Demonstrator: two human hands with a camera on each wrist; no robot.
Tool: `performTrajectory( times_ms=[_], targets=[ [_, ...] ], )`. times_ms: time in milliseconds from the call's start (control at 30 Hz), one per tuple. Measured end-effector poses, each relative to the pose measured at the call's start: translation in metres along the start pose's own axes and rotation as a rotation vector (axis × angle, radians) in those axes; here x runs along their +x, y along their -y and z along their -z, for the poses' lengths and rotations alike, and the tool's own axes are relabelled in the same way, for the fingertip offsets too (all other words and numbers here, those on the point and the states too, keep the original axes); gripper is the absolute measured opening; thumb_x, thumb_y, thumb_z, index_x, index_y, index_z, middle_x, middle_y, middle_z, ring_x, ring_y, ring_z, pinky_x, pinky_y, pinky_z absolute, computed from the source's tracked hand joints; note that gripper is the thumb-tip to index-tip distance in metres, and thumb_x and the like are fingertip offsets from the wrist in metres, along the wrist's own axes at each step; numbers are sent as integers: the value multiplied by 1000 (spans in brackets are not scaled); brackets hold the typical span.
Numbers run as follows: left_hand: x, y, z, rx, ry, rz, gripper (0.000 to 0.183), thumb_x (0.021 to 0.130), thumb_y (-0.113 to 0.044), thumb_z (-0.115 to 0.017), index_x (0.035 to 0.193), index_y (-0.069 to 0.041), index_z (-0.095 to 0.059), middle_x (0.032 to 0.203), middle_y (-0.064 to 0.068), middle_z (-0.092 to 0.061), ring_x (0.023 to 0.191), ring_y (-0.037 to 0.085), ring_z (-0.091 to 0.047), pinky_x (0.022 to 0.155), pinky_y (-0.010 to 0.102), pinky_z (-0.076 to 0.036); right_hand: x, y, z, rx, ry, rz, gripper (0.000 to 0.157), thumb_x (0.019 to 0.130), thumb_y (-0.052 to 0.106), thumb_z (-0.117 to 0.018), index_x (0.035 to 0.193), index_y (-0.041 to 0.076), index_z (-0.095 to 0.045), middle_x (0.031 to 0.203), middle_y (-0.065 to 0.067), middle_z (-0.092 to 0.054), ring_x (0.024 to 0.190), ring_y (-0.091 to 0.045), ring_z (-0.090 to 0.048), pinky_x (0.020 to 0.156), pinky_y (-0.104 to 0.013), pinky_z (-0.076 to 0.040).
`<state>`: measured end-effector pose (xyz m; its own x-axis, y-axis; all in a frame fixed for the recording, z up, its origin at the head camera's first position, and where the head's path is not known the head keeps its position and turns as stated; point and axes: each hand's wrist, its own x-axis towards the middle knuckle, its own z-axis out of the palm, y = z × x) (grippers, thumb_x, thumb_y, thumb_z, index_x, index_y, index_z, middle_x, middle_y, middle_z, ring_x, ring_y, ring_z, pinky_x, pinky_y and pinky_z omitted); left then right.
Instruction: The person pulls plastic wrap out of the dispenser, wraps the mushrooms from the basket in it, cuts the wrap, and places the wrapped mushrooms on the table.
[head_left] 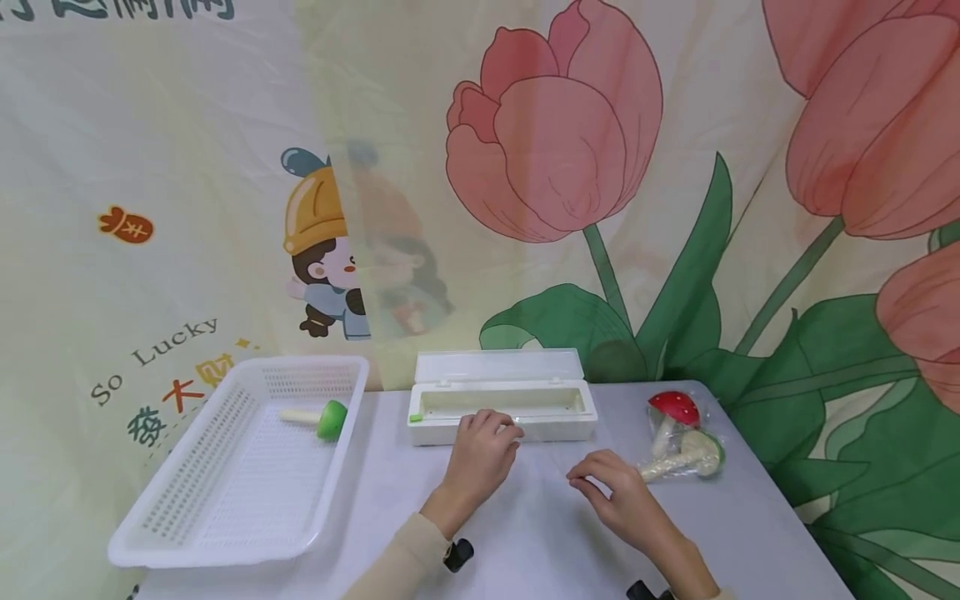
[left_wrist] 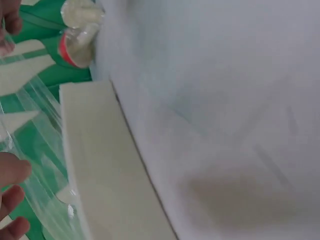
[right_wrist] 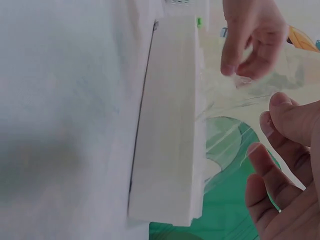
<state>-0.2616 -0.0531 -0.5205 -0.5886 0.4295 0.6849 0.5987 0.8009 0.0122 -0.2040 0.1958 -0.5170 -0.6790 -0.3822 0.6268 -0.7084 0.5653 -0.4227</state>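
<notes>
A white cling film dispenser stands at the back of the table with its lid raised. Clear cling film stretches up from its top edge toward both hands. The left hand pinches the film close over the front of the dispenser, thumb against fingertips. Lower and to the right, the right hand pinches the film's edge between thumb and forefinger, its other fingers loosely bent in the right wrist view. A green slider sits at the dispenser's left end.
A white perforated basket at the left holds a green-capped toy mushroom. On the right lie a red-capped mushroom and a second, green-edged one, wrapped in clear film. A printed cloth hangs behind the table.
</notes>
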Motion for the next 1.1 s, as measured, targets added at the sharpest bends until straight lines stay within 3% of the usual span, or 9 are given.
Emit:
performTrajectory(
  times_ms=[133, 233, 367, 533, 633, 700, 800, 933, 1100],
  targets=[
    [-12, 16, -7, 17, -110, 61, 14, 80, -12, -86, 87, -21, -77, 94, -4, -72, 93, 20, -65, 75, 38, -50, -6, -2, 0, 6, -25, -31, 40, 78, -6, -84, 95, 28, -73, 90, 17, -69, 88, -3, -63, 75, -15, -54],
    [-16, 22, -11, -6, -147, 83, 12, 81, -10, -84, 86, -19, -78, 89, -3, -71, 84, 20, -65, 67, 36, -49, -8, -3, 3, 9, -57, -22, 41, 76, -8, -84, 95, 27, -73, 93, 16, -68, 88, -4, -64, 76, -13, -52],
    [-23, 28, -15, -10, -110, 134, 14, 79, -13, -85, 90, -17, -77, 88, -2, -70, 79, 19, -66, 63, 34, -51, -7, -6, 6, 34, -83, 5, 38, 78, -8, -83, 97, 24, -73, 94, 10, -70, 88, -7, -65, 77, -13, -52],
    [-25, 36, -18, 9, -26, 299, 32, 76, -19, -90, 102, -15, -70, 98, 4, -70, 87, 24, -66, 68, 35, -50, -7, -9, 12, 21, -95, -13, 38, 79, -8, -82, 97, 24, -73, 95, 9, -72, 90, -6, -65, 77, -12, -53],
    [-19, 40, -21, 8, 21, 358, 40, 80, -26, -89, 112, -15, -68, 108, 6, -69, 94, 26, -64, 71, 36, -48, -6, -12, 15, 12, -113, -21, 38, 77, -10, -82, 96, 22, -74, 94, 8, -72, 90, -7, -66, 78, -10, -52],
    [-16, 42, -23, 11, 44, 362, 39, 82, -28, -87, 114, -15, -69, 111, 7, -69, 97, 26, -64, 74, 37, -48, -6, -13, 17, 13, -119, -28, 38, 77, -10, -82, 96, 21, -74, 94, 7, -72, 90, -7, -66, 79, -9, -52],
    [-12, 44, -24, 26, 14, 322, 24, 85, -26, -85, 103, -17, -73, 108, 6, -69, 95, 26, -64, 73, 38, -49, -6, -13, 18, 7, -118, -43, 37, 78, -9, -83, 96, 21, -74, 95, 9, -72, 90, -6, -66, 79, -9, -52],
    [-10, 48, -21, 30, -81, 257, 12, 85, -22, -85, 88, -17, -75, 99, 4, -69, 91, 25, -63, 70, 38, -48, -6, -15, 19, 12, -120, -61, 35, 78, -10, -82, 95, 20, -74, 94, 8, -72, 89, -5, -66, 77, -10, -52],
    [-8, 56, -8, 0, -169, 188, 11, 84, -19, -83, 87, -16, -74, 96, 3, -69, 91, 26, -63, 71, 39, -48, -5, -19, 22, 13, -145, -52, 29, 79, -10, -81, 95, 14, -76, 91, 1, -73, 86, -6, -65, 74, -10, -50]
  ],
)
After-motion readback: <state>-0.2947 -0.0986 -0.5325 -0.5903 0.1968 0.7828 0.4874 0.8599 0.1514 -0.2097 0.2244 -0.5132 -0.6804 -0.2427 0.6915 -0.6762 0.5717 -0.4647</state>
